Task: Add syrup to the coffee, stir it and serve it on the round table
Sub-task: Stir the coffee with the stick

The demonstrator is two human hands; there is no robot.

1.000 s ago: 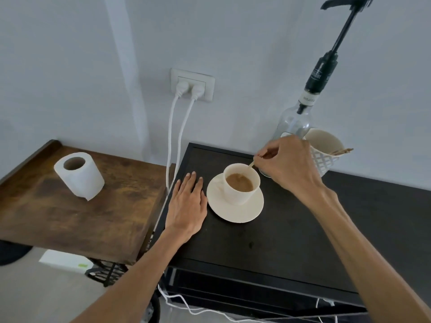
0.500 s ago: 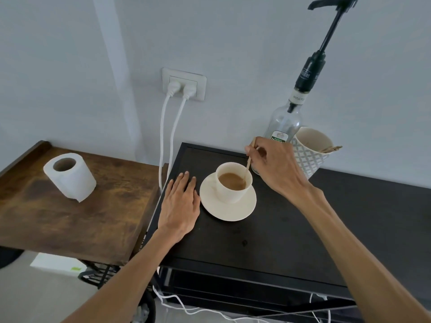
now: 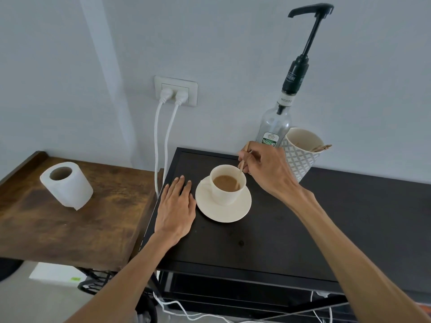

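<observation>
A toilet roll (image 3: 66,184) is sitting on the brown wooden side table (image 3: 70,220) at the far left, and two white cables (image 3: 161,145) are hanging from the wall socket (image 3: 175,89) beside it. On the black worktop (image 3: 268,234), the left hand (image 3: 176,206) is lying flat and open, fingers spread, just beside the saucer (image 3: 224,209) that is carrying the coffee cup (image 3: 227,184). The right hand (image 3: 268,170) is pinching a wooden stir stick (image 3: 242,165) whose lower end is dipping into the coffee, while the syrup bottle (image 3: 274,127) with its tall black pump and a patterned mug (image 3: 299,152) are standing behind it against the wall.
</observation>
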